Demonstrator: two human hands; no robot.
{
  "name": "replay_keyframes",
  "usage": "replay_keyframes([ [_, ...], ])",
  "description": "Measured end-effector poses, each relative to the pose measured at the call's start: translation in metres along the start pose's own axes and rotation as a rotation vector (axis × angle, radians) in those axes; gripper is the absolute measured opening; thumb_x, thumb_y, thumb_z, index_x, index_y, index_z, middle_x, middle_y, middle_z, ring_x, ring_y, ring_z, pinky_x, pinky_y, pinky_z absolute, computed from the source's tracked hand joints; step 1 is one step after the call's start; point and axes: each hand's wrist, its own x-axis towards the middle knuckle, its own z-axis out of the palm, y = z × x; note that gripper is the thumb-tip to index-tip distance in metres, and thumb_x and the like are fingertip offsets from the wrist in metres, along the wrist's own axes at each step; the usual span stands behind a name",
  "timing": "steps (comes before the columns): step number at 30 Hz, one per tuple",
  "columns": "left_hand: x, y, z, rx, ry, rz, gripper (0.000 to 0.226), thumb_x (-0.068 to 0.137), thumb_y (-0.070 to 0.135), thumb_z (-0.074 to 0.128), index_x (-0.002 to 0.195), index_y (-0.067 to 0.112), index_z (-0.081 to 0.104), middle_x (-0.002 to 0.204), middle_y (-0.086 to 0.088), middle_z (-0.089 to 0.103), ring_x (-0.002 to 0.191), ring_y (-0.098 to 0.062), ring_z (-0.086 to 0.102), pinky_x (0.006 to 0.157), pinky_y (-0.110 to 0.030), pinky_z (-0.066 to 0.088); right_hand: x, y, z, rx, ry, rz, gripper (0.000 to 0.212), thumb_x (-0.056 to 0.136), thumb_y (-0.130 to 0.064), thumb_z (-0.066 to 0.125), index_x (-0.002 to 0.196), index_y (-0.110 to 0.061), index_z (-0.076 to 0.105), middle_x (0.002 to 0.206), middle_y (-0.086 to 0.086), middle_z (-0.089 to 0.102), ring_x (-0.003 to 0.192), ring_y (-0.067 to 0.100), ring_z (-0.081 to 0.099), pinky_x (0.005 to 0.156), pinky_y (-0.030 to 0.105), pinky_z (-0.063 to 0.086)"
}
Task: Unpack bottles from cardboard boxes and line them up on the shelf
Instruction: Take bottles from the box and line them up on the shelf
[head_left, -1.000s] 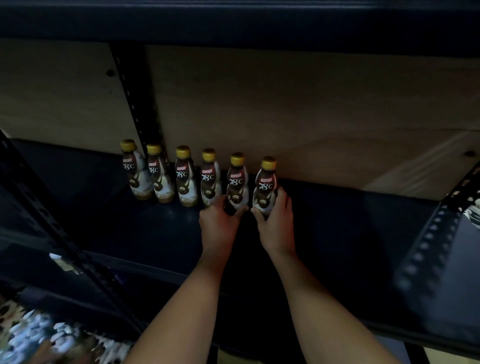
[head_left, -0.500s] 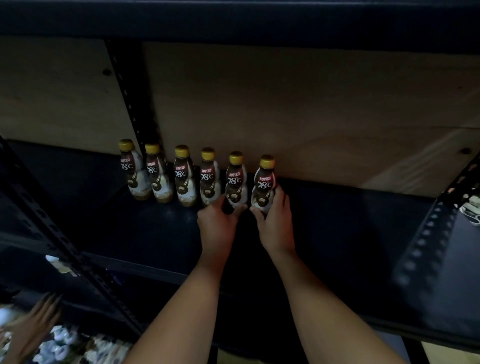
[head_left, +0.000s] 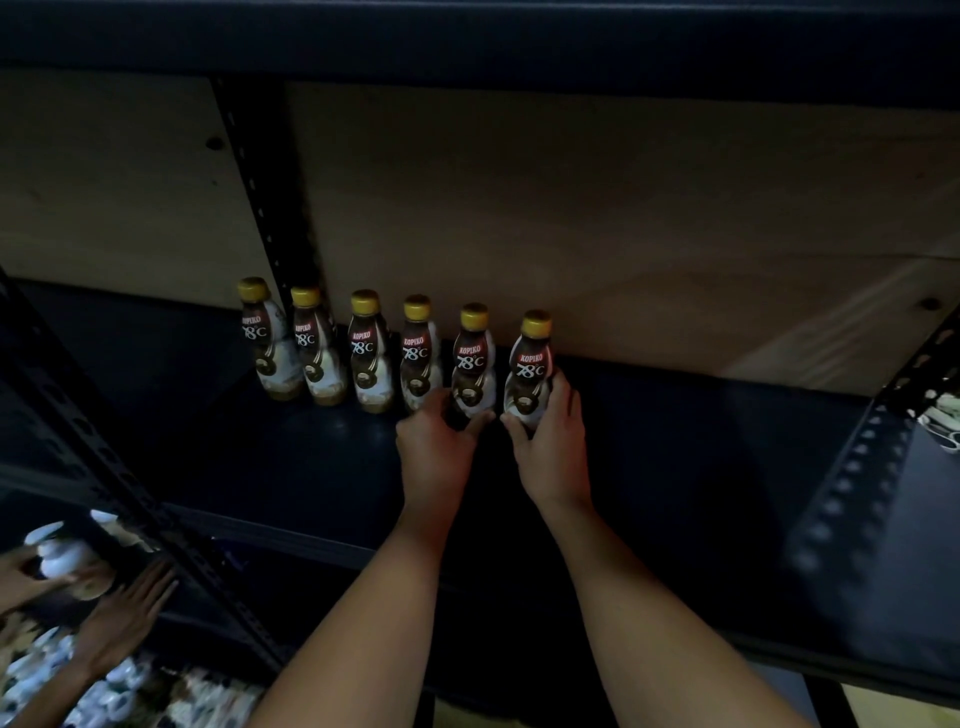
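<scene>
Your right hand (head_left: 550, 447) gripped sixth gold-capped brown coffee bottle (head_left: 529, 371), upright, at row's 3 o'clock end on dark metal shelf (head_left: 675, 441); your left hand (head_left: 434, 441) pinched fifth bottle (head_left: 470, 364), 12 o'clock from fingers.

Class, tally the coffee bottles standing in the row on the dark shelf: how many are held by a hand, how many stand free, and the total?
Held bottles: 2, the left hand on one, the right hand on another
Free-standing bottles: 4
Total: 6

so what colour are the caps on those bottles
Gold, on all six bottles; the head view shows the caps clearly.
</scene>
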Motion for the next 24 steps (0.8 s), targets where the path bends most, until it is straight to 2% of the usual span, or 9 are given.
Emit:
replay_keyframes([
  [6, -0.0008, 0.0016, -0.0016, 0.0, 0.0, 0.011, 0.035, 0.078, 0.029, 0.088, 0.106, 0.016, 0.073, 0.101, 0.001, 0.077, 0.096, -0.011, 0.071, 0.082, -0.021, 0.052, -0.0004, 0.0004, 0.0004, -0.004, 0.007, 0.002, 0.077, 0.087, -0.016, 0.077, 0.152, -0.014, 0.034, 0.144, 0.009, 0.044, 0.133, 0.024, 0.048, 0.101, 0.023, 0.037],
  [11, -0.0015, 0.0007, 0.0, 0.063, 0.009, 0.036, 0.038, 0.08, 0.034, 0.086, 0.111, 0.017, 0.073, 0.107, -0.003, 0.077, 0.102, -0.02, 0.072, 0.086, -0.038, 0.06, -0.0004, 0.0013, 0.001, -0.01, 0.007, 0.0, 0.077, 0.087, -0.017, 0.077, 0.152, -0.013, 0.034, 0.144, 0.01, 0.045, 0.132, 0.025, 0.048, 0.099, 0.023, 0.037],
  [13, -0.0015, 0.0009, 0.0, 0.083, 0.008, 0.032, 0.04, 0.08, 0.036, 0.085, 0.114, 0.019, 0.072, 0.108, -0.003, 0.077, 0.104, -0.022, 0.072, 0.086, -0.041, 0.06, 0.0, 0.0013, 0.001, -0.008, 0.009, 0.003, 0.078, 0.087, -0.017, 0.077, 0.152, -0.013, 0.034, 0.143, 0.01, 0.045, 0.131, 0.025, 0.049, 0.098, 0.021, 0.035],
  [24, -0.0002, -0.0032, 0.0004, 0.06, 0.015, 0.058, 0.037, 0.081, 0.034, 0.085, 0.113, 0.019, 0.074, 0.108, 0.0, 0.077, 0.105, -0.017, 0.072, 0.088, -0.037, 0.06, -0.0008, 0.0017, -0.0004, 0.023, -0.009, 0.015, 0.084, 0.086, -0.02, 0.079, 0.154, -0.015, 0.031, 0.146, 0.008, 0.043, 0.134, 0.022, 0.045, 0.101, 0.023, 0.034],
])
